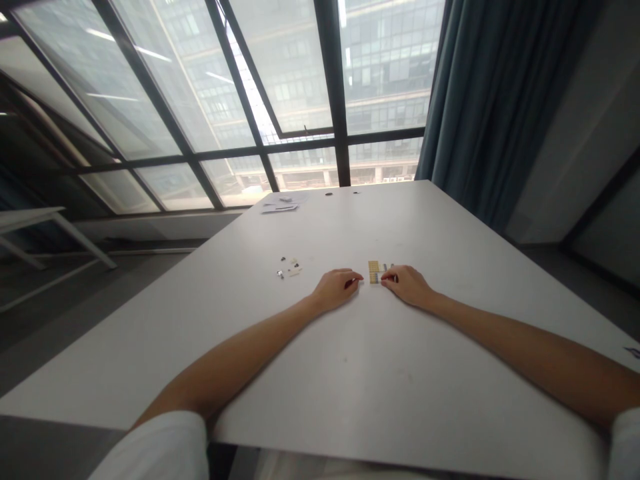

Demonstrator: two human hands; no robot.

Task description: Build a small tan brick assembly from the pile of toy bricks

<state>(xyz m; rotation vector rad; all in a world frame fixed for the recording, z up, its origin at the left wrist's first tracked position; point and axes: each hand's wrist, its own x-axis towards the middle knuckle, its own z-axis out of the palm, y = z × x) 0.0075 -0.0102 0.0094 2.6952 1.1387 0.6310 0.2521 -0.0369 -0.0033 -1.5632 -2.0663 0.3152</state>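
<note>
Left hand (336,288) and right hand (409,285), fingertips nearly together, any held piece indistinct, flank a seemingly half-built yellow panel (373,267); small parts (281,274) lie unused.

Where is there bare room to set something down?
White table looks bare between left forearm and right forearm, and from the small parts back to the papers. Crowded: around the yellow piece, by left hand and right hand.

Bare hands: two — left hand (336,288), right hand (407,285). Flat yellow rectangular cluster (373,267) between them: one. White tables: two — one table (320,373) beneath, second table (25,217) far left.
</note>
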